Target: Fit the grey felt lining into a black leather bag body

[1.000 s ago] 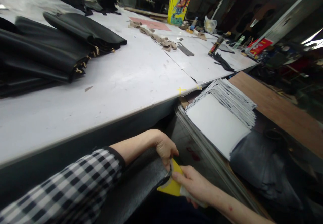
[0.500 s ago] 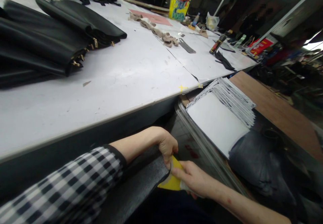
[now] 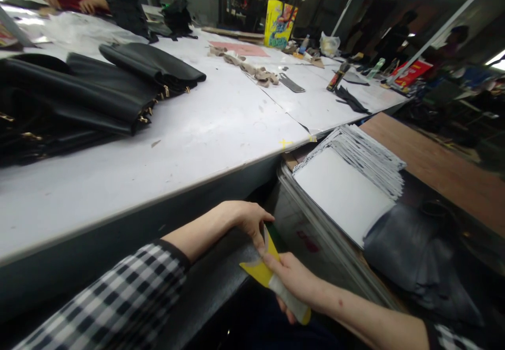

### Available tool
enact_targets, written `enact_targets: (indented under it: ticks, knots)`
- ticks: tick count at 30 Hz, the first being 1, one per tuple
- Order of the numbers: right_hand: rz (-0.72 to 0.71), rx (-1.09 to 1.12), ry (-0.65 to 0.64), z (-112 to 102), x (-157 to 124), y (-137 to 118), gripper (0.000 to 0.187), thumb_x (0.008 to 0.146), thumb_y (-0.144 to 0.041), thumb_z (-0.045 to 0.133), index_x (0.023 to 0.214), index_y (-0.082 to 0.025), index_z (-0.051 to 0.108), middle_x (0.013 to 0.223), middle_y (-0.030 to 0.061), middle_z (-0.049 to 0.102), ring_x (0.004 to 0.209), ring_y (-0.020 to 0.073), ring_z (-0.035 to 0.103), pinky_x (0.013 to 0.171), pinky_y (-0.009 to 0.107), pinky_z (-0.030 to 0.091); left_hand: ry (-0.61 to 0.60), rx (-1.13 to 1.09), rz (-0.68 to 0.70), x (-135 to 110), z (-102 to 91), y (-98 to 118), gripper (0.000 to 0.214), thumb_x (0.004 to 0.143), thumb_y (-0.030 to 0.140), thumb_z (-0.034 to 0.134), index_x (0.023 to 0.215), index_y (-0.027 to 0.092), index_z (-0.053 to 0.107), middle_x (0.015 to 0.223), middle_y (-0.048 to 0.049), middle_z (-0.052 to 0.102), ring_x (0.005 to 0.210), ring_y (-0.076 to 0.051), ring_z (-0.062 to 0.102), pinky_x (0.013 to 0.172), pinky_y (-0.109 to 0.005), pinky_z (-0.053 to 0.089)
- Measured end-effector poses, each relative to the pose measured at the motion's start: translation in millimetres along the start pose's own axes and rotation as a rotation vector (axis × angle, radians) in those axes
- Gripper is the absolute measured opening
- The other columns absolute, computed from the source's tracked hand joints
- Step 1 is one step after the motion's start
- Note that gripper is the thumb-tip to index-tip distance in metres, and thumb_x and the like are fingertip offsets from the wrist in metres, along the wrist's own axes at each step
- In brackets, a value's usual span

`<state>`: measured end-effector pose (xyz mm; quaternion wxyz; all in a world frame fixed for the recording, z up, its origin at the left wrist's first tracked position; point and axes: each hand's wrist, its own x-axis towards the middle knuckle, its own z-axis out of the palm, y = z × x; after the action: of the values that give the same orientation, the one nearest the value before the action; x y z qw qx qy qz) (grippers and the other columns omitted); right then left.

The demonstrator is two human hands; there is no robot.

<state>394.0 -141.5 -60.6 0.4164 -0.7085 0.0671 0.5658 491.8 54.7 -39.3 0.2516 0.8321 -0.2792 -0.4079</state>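
My right hand (image 3: 294, 279) is closed around the pale handle of a yellow scraper (image 3: 258, 272). The scraper's wide, notched-looking blade points up and left, and a yellow handle end shows below the palm. Just above it, my left hand (image 3: 250, 226) has its index finger stretched out and its thumb pointing down, the thumb tip at the blade's edge. The fingers stand apart around the blade's upper corner. Beneath my left forearm lies a dark, leather-like sheet (image 3: 211, 292), its surface slightly shiny. Its lower part runs into shadow near my lap.
Folded black leather pieces (image 3: 87, 92) with gold zipper pulls lie on the white table (image 3: 205, 145). A stack of white-faced, dark-edged panels (image 3: 343, 187) sits at right beside black leather (image 3: 410, 255). A yellow box (image 3: 280, 24) stands far back. Another person's hands (image 3: 92, 4) show at upper left.
My left hand has loosened from a tight curl to spread fingers. The scraper is now more in sight, its handle showing, away from the dark sheet's edge. The view has tilted up.
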Motion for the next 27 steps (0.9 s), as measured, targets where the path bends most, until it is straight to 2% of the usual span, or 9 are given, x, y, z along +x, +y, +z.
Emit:
enact_targets:
  ticks: [4, 8, 13, 16, 19, 21, 23, 25, 27]
  knots:
    - [-0.001, 0.050, 0.002, 5, -3, 0, 0.042, 0.101, -0.055, 0.021, 0.100, -0.017, 0.040, 0.043, 0.0027, 0.055, 0.030, 0.0183, 0.052, 0.031, 0.021, 0.041, 0.017, -0.122, 0.002, -5, 6.4, -5, 0.113, 0.054, 0.046, 0.084, 0.151, 0.025, 0.029, 0.139, -0.0102, 0.057, 0.125, -0.030, 0.055, 0.105, -0.040, 0.042]
    - [-0.026, 0.105, -0.013, 9, 0, 8, 0.044, 0.100, -0.056, 0.021, 0.105, -0.016, 0.039, 0.043, 0.0032, 0.055, 0.031, 0.0196, 0.053, 0.032, 0.023, 0.043, 0.087, -0.313, 0.065, -17, 6.9, -11, 0.112, 0.058, 0.040, 0.084, 0.152, 0.022, 0.026, 0.138, -0.0087, 0.058, 0.126, -0.023, 0.055, 0.101, -0.029, 0.045]
    - [-0.044, 0.150, -0.022, 14, -1, 11, 0.046, 0.101, -0.054, 0.019, 0.111, -0.014, 0.038, 0.042, 0.0034, 0.055, 0.030, 0.0191, 0.051, 0.030, 0.023, 0.043, 0.412, -0.499, 0.013, -40, 28.0, -23, 0.074, 0.084, 0.051, 0.060, 0.145, 0.014, 0.040, 0.135, -0.0123, 0.059, 0.121, -0.022, 0.058, 0.102, -0.029, 0.044]
    - [-0.040, 0.229, -0.108, 20, -6, 21, 0.047, 0.101, -0.055, 0.020, 0.113, -0.014, 0.040, 0.045, 0.0042, 0.057, 0.031, 0.0178, 0.051, 0.031, 0.021, 0.042, 0.616, -0.563, -0.065, -51, 52.7, -30, 0.062, 0.090, 0.056, 0.048, 0.136, 0.013, 0.052, 0.136, -0.0119, 0.059, 0.125, -0.025, 0.054, 0.107, -0.033, 0.039]
    - [-0.099, 0.343, -0.206, 24, -15, 40, 0.052, 0.096, -0.063, 0.034, 0.107, -0.015, 0.048, 0.051, 0.0062, 0.061, 0.034, 0.0152, 0.053, 0.036, 0.020, 0.043, 0.726, -0.635, -0.127, -60, 73.2, -34, 0.058, 0.091, 0.057, 0.045, 0.129, 0.015, 0.059, 0.131, -0.0086, 0.063, 0.123, -0.027, 0.056, 0.107, -0.034, 0.039]
    - [-0.196, 0.383, -0.128, 20, -21, 48, 0.059, 0.089, -0.071, 0.044, 0.089, -0.013, 0.055, 0.050, 0.0053, 0.058, 0.036, 0.0134, 0.051, 0.036, 0.019, 0.039, 0.752, -0.679, -0.157, -64, 81.6, -34, 0.056, 0.091, 0.056, 0.046, 0.127, 0.016, 0.062, 0.126, -0.0072, 0.066, 0.118, -0.028, 0.059, 0.104, -0.036, 0.041]
    - [-0.324, 0.400, 0.097, 10, -25, 46, 0.062, 0.084, -0.074, 0.049, 0.072, -0.013, 0.055, 0.048, 0.0025, 0.053, 0.038, 0.0108, 0.049, 0.039, 0.019, 0.037, 0.757, -0.715, -0.172, -66, 86.2, -34, 0.054, 0.090, 0.055, 0.049, 0.126, 0.017, 0.064, 0.123, -0.0064, 0.068, 0.114, -0.028, 0.061, 0.101, -0.036, 0.044]
    - [-0.434, 0.388, 0.323, -4, -19, 34, 0.061, 0.084, -0.072, 0.052, 0.074, -0.013, 0.059, 0.051, -0.0013, 0.049, 0.041, 0.0079, 0.045, 0.044, 0.019, 0.036, 0.758, -0.745, -0.176, -66, 87.8, -33, 0.054, 0.088, 0.054, 0.052, 0.126, 0.017, 0.064, 0.121, -0.0062, 0.069, 0.113, -0.029, 0.062, 0.098, -0.036, 0.046]
    - [-0.499, 0.351, 0.405, -15, -5, 16, 0.058, 0.084, -0.071, 0.055, 0.092, -0.013, 0.063, 0.056, -0.0038, 0.049, 0.043, 0.0077, 0.042, 0.046, 0.021, 0.036, 0.764, -0.772, -0.176, -65, 87.8, -32, 0.054, 0.087, 0.053, 0.054, 0.125, 0.017, 0.065, 0.120, -0.0064, 0.070, 0.111, -0.029, 0.063, 0.096, -0.035, 0.046]
